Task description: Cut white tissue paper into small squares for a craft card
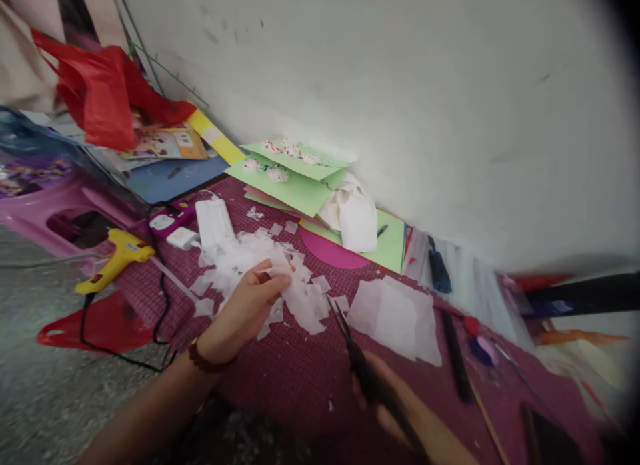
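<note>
Left of the heap of white paper scraps (227,257), a glossy pink plastic stool (65,202) stands nearest the edge of view, and a hard yellow glue gun (117,257) lies closer to the heap, with a pale, slim stick (175,278) reaching from it toward the scraps. Between gun and heap sit a smooth, block-shaped white plug (183,238) and, touching the heap's far side, a flat white box (215,222) with rounded corners. The heap itself is a loose pile of thin, mostly square-cut pieces, spilling over a dark red, finely checked surface (280,375). Over its near right side, the left hand (250,302) has its grip closed, thumb against fingers, on a soft, thin white paper strip (300,298) that hangs down over the scraps. Behind the heap and to its right, pale green cards (295,188) carry raised, puffy white blossoms flecked with red. To the heap's near right, the right hand (407,392) has its grip wrapped around the dark handles of scissors (356,357), whose slender metal blades stand slightly apart. Farther right of the heap, thin white sheets (397,318) overlap flat, followed by a long, straight black bar (455,362).
</note>
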The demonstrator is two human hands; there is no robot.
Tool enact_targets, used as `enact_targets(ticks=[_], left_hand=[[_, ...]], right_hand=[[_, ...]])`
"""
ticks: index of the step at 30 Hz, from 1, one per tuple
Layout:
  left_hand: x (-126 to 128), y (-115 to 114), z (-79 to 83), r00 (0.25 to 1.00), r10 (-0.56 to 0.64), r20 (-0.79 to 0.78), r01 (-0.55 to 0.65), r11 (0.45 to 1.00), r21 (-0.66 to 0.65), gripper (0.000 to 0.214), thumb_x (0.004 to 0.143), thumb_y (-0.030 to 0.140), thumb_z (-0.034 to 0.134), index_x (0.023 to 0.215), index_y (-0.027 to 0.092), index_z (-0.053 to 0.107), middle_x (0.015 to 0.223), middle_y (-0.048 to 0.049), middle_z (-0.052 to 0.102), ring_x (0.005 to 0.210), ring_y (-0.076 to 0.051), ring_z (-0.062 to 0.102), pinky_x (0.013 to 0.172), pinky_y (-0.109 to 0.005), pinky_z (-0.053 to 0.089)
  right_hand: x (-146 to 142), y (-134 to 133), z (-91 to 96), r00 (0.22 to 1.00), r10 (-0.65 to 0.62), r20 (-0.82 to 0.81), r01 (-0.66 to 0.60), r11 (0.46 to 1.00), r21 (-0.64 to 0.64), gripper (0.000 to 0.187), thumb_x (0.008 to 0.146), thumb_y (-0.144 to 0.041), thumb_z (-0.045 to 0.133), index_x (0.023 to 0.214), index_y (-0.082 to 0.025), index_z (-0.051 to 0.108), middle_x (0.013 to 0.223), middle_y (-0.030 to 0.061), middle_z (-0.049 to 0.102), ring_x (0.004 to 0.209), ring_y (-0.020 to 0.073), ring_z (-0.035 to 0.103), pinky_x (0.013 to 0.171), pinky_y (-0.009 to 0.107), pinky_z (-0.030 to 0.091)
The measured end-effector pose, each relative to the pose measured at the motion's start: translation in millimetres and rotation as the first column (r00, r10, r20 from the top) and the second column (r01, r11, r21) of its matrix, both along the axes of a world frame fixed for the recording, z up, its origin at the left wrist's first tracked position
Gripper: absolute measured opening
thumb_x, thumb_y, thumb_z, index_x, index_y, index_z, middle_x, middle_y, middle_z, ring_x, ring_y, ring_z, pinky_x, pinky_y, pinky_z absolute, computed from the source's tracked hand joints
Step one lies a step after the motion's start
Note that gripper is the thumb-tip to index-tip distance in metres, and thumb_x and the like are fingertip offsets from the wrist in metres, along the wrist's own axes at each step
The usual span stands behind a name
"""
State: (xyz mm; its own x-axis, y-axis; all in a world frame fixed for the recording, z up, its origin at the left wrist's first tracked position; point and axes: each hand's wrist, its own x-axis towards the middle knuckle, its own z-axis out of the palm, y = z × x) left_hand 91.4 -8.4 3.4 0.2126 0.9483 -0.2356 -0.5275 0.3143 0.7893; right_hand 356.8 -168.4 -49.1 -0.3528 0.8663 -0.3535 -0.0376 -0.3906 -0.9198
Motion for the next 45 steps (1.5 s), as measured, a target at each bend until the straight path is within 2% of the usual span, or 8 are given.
enact_targets(ticks=[4,8,12,22,30,36,42,45], left_hand=[[-8.9,-0.7,-7.2,0.993,-0.049,-0.108,0.049,0.999,-0.007,0.026,0.063,0.023,0.085,0.084,0.018,0.071,0.073,0.0006,0.073,0.065,-0.014,0.067,0.066,-0.025,0.055],[-12.4,-0.8,-5.8,0.948,-0.178,-0.263,0.178,0.984,-0.024,0.024,0.064,0.024,0.083,0.082,0.017,0.07,0.073,-0.0003,0.074,0.063,-0.013,0.067,0.063,-0.025,0.054],[-13.4,2.0,0.3,0.896,-0.264,-0.357,0.273,0.962,-0.027,0.021,0.064,0.024,0.082,0.08,0.017,0.069,0.071,0.001,0.072,0.062,-0.012,0.065,0.061,-0.024,0.054],[-18.2,10.4,1.1,0.833,-0.425,-0.353,0.44,0.897,-0.043,0.03,0.071,0.024,0.079,0.097,0.017,0.066,0.088,-0.003,0.075,0.073,-0.015,0.069,0.069,-0.027,0.056],[-17.3,19.4,16.4,0.627,-0.623,-0.467,0.68,0.731,-0.062,0.033,0.07,0.012,0.069,0.102,0.019,0.067,0.09,-0.0012,0.073,0.08,-0.013,0.066,0.072,-0.023,0.05],[-15.0,26.2,20.5,0.534,-0.702,-0.471,0.757,0.646,-0.103,0.04,0.066,0.006,0.062,0.104,0.018,0.066,0.084,0.0005,0.071,0.074,-0.012,0.064,0.066,-0.022,0.047],[-13.5,27.1,20.1,0.466,-0.688,-0.556,0.796,0.6,-0.075,0.038,0.066,0.007,0.057,0.101,0.017,0.065,0.092,-0.0016,0.073,0.079,-0.013,0.066,0.067,-0.022,0.048],[-14.4,24.0,17.9,0.48,-0.548,-0.685,0.771,0.636,0.031,0.048,0.067,0.006,0.054,0.112,0.018,0.064,0.104,-0.0039,0.073,0.092,-0.016,0.067,0.075,-0.024,0.05]], right_hand=[[-3.5,17.4,24.0,0.937,-0.048,0.345,-0.016,0.983,0.18,0.067,0.082,-0.026,0.076,0.143,-0.032,0.05,0.144,0.0119,0.052,0.131,0.0328,0.048,0.114,0.055,0.03],[-4.7,40.0,53.4,0.794,-0.094,0.6,-0.14,0.933,0.331,0.067,0.08,-0.023,0.073,0.142,-0.031,0.05,0.133,0.0116,0.058,0.124,0.0321,0.054,0.109,0.056,0.039],[-3.8,56.2,65.7,0.697,-0.111,0.708,-0.255,0.885,0.389,0.065,0.081,-0.028,0.071,0.142,-0.025,0.05,0.127,0.0133,0.061,0.118,0.0321,0.059,0.103,0.054,0.046],[-7.5,65.8,55.1,0.834,0.053,0.55,-0.241,0.931,0.276,0.06,0.081,-0.031,0.073,0.137,-0.025,0.053,0.133,0.0101,0.064,0.12,0.0282,0.061,0.106,0.049,0.047],[-9.4,73.8,52.9,0.871,0.181,0.456,-0.301,0.931,0.206,0.057,0.082,-0.032,0.076,0.136,-0.024,0.057,0.13,0.0077,0.067,0.114,0.026,0.063,0.101,0.043,0.049],[-12.6,79.9,48.1,0.885,0.278,0.374,-0.349,0.927,0.135,0.057,0.082,-0.034,0.076,0.135,-0.023,0.057,0.129,0.0076,0.067,0.114,0.0268,0.063,0.098,0.042,0.049],[-12.7,79.1,45.0,0.881,0.298,0.367,-0.36,0.926,0.112,0.058,0.083,-0.039,0.075,0.136,-0.022,0.057,0.127,0.0078,0.067,0.113,0.0272,0.064,0.098,0.043,0.049],[-12.5,74.1,44.9,0.885,0.242,0.398,-0.328,0.93,0.164,0.057,0.083,-0.033,0.074,0.136,-0.025,0.056,0.13,0.0068,0.067,0.115,0.0258,0.064,0.098,0.041,0.05]])
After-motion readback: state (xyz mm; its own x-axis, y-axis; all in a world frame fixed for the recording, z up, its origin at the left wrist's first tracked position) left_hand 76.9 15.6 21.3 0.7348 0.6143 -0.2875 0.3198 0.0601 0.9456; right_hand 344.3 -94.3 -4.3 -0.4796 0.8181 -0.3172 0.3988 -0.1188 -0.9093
